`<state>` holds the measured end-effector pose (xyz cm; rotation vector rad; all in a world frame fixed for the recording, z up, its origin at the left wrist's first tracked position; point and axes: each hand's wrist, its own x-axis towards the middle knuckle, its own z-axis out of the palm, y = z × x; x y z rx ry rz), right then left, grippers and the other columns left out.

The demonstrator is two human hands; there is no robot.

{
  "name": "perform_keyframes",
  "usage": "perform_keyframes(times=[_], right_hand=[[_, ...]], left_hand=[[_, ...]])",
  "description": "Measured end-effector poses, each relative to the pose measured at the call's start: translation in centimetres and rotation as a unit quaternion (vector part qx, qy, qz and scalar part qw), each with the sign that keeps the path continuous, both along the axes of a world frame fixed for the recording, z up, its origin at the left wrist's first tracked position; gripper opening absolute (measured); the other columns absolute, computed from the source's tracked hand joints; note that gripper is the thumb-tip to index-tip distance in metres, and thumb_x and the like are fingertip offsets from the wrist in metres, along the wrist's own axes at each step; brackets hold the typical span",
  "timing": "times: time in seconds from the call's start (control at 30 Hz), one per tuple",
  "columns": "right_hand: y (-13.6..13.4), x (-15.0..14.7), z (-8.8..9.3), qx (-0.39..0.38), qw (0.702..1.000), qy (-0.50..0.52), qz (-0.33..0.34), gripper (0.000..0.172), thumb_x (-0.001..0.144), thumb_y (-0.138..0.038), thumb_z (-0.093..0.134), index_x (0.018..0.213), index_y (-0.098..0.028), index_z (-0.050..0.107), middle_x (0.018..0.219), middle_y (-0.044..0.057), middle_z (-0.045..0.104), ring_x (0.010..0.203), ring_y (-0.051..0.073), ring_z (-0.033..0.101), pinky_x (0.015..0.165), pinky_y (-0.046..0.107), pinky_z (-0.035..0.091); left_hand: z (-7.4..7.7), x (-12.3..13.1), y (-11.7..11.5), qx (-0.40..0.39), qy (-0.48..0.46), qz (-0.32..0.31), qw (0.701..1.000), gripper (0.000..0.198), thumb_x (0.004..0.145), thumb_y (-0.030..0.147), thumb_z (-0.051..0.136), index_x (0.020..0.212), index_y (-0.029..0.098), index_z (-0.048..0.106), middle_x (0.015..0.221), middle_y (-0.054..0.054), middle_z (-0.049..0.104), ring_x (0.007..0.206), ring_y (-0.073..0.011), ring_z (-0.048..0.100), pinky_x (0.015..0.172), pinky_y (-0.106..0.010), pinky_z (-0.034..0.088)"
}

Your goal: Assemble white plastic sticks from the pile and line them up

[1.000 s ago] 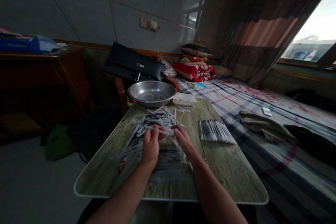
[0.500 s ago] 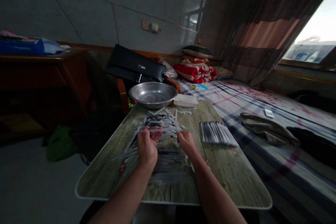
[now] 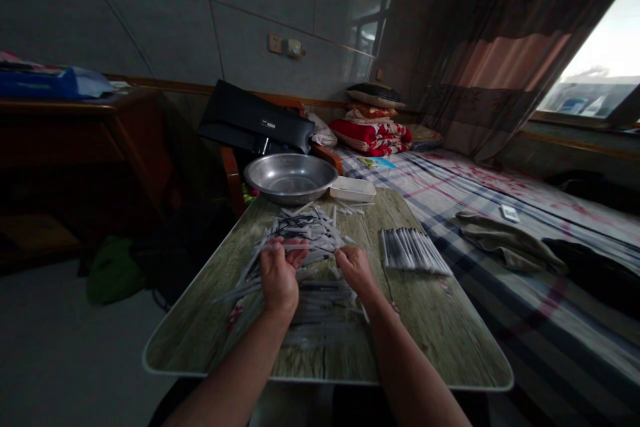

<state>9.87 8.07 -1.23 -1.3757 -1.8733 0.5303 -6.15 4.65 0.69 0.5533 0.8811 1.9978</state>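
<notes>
My left hand [image 3: 280,277], palm turned up, is closed on a translucent white pen barrel [image 3: 286,247] between thumb and fingers. To its right, my right hand [image 3: 356,268] pinches a thin dark stick [image 3: 325,251] that looks like a pen refill; its end points toward the barrel. Whether the two pieces touch is too small to tell. Beyond both hands spreads a loose pile of white barrels and dark thin pieces [image 3: 313,221]. More pale tubes [image 3: 320,320] lie under and between my forearms. A neat row of pens with dark ends [image 3: 414,251] rests at the right.
The wood-grain table [image 3: 450,347] has a pale rim. At its far end stand a steel basin [image 3: 293,179] and a shallow white tray [image 3: 353,189]. A bed with a plaid sheet [image 3: 430,193] adjoins on the right; a black monitor [image 3: 257,123] leans behind the basin.
The whole view has shifted slightly. Both hands keep nearly the same pose over the pile, still holding the barrel and the thin dark stick.
</notes>
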Motion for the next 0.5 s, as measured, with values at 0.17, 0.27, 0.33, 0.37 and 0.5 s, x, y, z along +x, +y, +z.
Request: perform_keyframes(times=[0.17,0.27,0.33,0.37,0.5], right_hand=[[-0.24,-0.29,0.51,-0.001,0.998,0.057,0.008,0.028,0.077,-0.032,0.047,0.056,-0.016,0.057,0.055,-0.002,0.048,0.056,0.011,0.045,0.056,0.023,0.029],[-0.11,-0.61,0.51,-0.065,0.967,0.242,0.043,0.015,0.068,-0.024,0.049,0.070,-0.017,0.062,0.059,-0.003,0.052,0.054,0.011,0.044,0.053,0.022,0.032],[0.02,-0.73,0.48,-0.132,0.901,0.405,0.086,0.016,0.063,-0.020,0.050,0.074,-0.018,0.061,0.060,-0.004,0.052,0.050,0.010,0.043,0.050,0.021,0.034],[0.06,-0.71,0.51,-0.161,0.858,0.474,0.112,0.015,0.062,-0.018,0.051,0.074,-0.018,0.060,0.062,-0.003,0.054,0.050,0.010,0.045,0.050,0.022,0.036],[-0.21,-0.31,1.07,-0.228,0.737,0.601,0.209,0.011,0.069,-0.014,0.059,0.079,-0.018,0.059,0.086,0.003,0.065,0.072,0.014,0.063,0.068,0.027,0.049]], left_hand=[[-0.48,0.15,0.06,-0.038,0.047,-0.023,0.998,0.024,0.081,0.043,0.061,0.089,0.022,0.053,0.079,-0.004,0.069,0.073,-0.0199,0.069,0.059,-0.027,0.054],[-0.70,0.37,-0.07,-0.070,0.095,-0.063,0.991,0.025,0.077,0.042,0.065,0.085,0.019,0.059,0.086,-0.006,0.070,0.076,-0.0178,0.067,0.055,-0.022,0.052],[-0.61,0.50,-0.21,-0.084,0.101,-0.088,0.987,0.026,0.073,0.040,0.069,0.085,0.017,0.062,0.088,-0.006,0.070,0.074,-0.0155,0.066,0.052,-0.019,0.050],[-0.49,0.54,-0.26,-0.085,0.089,-0.097,0.988,0.027,0.072,0.039,0.071,0.085,0.017,0.062,0.088,-0.005,0.069,0.072,-0.0144,0.065,0.051,-0.019,0.050],[0.14,0.41,-0.14,-0.074,-0.026,-0.116,0.990,0.027,0.068,0.033,0.074,0.083,0.015,0.061,0.077,-0.002,0.069,0.062,-0.0135,0.066,0.056,-0.023,0.054]])
